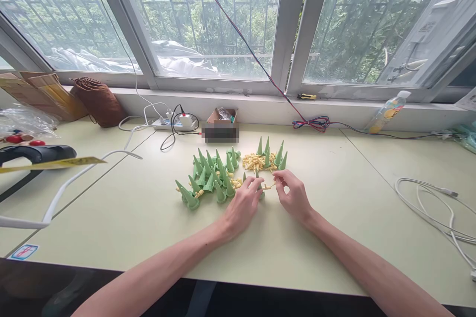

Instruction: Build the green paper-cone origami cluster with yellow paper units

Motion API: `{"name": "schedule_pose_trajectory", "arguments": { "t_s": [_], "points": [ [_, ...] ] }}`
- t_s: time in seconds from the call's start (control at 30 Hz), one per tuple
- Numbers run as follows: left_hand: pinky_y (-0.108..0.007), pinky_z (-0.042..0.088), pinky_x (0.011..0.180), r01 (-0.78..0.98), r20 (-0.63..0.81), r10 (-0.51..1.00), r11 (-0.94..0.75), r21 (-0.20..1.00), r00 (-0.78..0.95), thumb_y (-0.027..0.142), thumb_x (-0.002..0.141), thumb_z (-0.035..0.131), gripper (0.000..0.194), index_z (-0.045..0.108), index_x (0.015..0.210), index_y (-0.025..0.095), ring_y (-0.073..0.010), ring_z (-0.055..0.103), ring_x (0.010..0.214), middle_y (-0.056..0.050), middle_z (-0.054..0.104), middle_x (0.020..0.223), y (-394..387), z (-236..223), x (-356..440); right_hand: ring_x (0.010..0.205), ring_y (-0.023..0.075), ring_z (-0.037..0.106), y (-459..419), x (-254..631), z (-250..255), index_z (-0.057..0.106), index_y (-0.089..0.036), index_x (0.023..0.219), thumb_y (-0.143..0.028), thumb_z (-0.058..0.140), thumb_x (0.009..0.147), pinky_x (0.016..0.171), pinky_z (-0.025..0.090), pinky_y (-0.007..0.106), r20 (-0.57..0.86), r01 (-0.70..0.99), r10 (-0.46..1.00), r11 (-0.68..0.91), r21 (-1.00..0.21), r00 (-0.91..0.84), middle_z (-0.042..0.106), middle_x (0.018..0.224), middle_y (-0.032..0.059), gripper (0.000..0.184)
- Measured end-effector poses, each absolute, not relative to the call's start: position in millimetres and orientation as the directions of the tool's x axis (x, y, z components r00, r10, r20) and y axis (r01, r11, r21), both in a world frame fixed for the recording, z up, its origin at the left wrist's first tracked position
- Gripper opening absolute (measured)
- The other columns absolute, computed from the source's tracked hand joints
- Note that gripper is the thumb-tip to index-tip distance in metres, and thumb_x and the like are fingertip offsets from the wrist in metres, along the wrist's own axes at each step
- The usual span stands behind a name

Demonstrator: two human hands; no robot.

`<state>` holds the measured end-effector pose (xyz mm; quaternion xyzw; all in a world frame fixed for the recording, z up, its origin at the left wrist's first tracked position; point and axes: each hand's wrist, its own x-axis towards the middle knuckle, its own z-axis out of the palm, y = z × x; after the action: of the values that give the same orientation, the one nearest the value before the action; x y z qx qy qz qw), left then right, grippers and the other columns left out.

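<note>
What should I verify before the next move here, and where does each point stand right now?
1. Both hands in view: ok; left hand and right hand both show above the table.
2. Small yellow piece at the right hand's fingertips: ok.
3. Firm grip by the left hand on the green cone at its fingers: cannot tell; the fingers partly cover it.
4. Yellow pieces kept apart from the green cones: not ok; cones stand in and beside the yellow pile, and yellow bits lie among the left-hand cluster of cones.
5. White cable clear of both hands: ok; it lies off to the right.
</note>
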<state>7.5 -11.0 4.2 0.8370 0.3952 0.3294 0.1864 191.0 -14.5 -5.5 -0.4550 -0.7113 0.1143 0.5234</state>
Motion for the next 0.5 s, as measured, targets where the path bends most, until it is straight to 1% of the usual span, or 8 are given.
{"name": "schedule_pose_trajectory", "arguments": {
  "t_s": [0.3, 0.5],
  "points": [
    [-0.028, 0.050, 0.073, 0.556, 0.384, 0.792, -0.608, 0.567, 0.474, 0.016, 0.099, 0.047, 0.024, 0.053, 0.121, 0.024, -0.0123, 0.056, 0.070, -0.003, 0.054, 0.104, -13.1, 6.5, 7.6, 0.079, 0.0185, 0.062, -16.3, 190.9, -4.9, 0.060, -0.021, 0.101, -0.015, 0.046, 0.096, 0.065, 0.056, 0.030, 0.650, 0.528, 0.759, 0.567, -0.632, -0.038, 0.064, 0.091, 0.0056, 0.016],
    [-0.029, 0.050, 0.073, 0.557, 0.394, 0.788, -0.614, 0.560, 0.473, 0.017, 0.098, 0.048, 0.025, 0.053, 0.121, 0.024, -0.0123, 0.056, 0.069, -0.002, 0.054, 0.102, -13.1, 6.0, 8.3, 0.079, 0.0184, 0.063, -16.8, 190.4, -4.1, 0.060, -0.021, 0.102, -0.015, 0.045, 0.097, 0.065, 0.057, 0.031, 0.644, 0.519, 0.764, 0.568, -0.639, -0.044, 0.064, 0.091, 0.0056, 0.016]
  ]
}}
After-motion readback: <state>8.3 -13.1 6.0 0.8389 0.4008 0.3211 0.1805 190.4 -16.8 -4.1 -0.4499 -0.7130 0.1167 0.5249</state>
